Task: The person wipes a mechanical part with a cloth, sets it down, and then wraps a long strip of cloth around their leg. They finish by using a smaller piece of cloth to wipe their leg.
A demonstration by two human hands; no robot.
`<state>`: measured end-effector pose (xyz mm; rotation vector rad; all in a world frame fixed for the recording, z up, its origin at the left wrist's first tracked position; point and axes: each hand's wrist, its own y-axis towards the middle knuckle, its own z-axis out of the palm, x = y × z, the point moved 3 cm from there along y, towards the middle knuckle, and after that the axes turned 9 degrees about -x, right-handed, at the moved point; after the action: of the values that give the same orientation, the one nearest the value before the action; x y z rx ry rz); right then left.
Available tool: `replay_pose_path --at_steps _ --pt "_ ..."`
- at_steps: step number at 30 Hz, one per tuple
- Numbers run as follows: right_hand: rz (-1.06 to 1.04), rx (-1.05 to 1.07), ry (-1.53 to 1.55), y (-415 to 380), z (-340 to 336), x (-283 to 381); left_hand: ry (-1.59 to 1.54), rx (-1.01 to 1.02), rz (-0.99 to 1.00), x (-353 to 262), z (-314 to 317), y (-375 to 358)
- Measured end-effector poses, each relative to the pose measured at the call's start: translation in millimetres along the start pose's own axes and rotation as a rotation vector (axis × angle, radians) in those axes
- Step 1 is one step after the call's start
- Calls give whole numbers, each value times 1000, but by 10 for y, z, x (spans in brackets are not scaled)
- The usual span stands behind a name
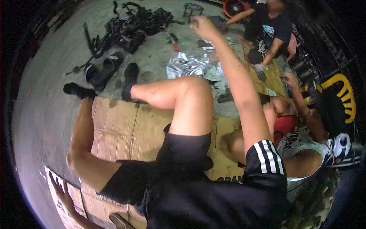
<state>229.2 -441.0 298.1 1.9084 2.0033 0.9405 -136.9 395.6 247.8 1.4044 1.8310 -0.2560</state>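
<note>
- A person in black shorts sits on the big flattened cardboard (pixel 114 118), legs bent, both black-socked feet (pixel 130 78) by its far edge.
- Their left hand (pixel 63 194) is down at the cardboard's near left side, over a pale panel (pixel 53 183), fingers spread wide and nothing visible in the grip.
- Their right hand (pixel 204 28) is stretched out in the air well beyond the cardboard's far edge, fingers curled. Something dark shows at the fingertips, but it is blurred from here and I can't fairly tell whether they're holding it or it lies behind.
- Past the cardboard's far edge, just beyond the feet, sit black slippers (pixel 105 70); farther out is a heap of black hoses and parts (pixel 139 28).
- Silvery, crumpled rags (pixel 187 65) lie beyond the cardboard too, under the reach of that arm, with a red-handled tool (pixel 174 42) a bit farther off and a small stool (pixel 193 9) farther still.
- To the cardboard's right, close by, another person in a white sleeveless top (pixel 305 152) has a hand raised.
- Beyond its far right corner, a co-worker in a dark shirt (pixel 271 28) reaches a gloved hand (pixel 259 68) down over a second brown sheet (pixel 277 86).
</note>
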Motion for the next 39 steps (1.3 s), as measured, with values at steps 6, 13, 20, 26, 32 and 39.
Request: replay_pose_path --at_steps 6,13,20,26,32,39 --pt "309 -3 168 -1451 581 -1329 -60 88 48 127 374 1122" --pt "418 40 319 -2314 1130 -1484 208 265 210 -842 1442 1957" --pt "-228 513 240 -1891 1531 -637 254 484 584 -1987 3030 2059" --pt "-166 794 39 -1554 1931 -138 -33 557 374 -2413 3007 2012" --pt "126 622 116 -1409 2336 -47 -304 578 207 -2365 2770 2018" --pt "771 116 779 -1048 2007 -591 -413 575 98 -2206 2722 1978"
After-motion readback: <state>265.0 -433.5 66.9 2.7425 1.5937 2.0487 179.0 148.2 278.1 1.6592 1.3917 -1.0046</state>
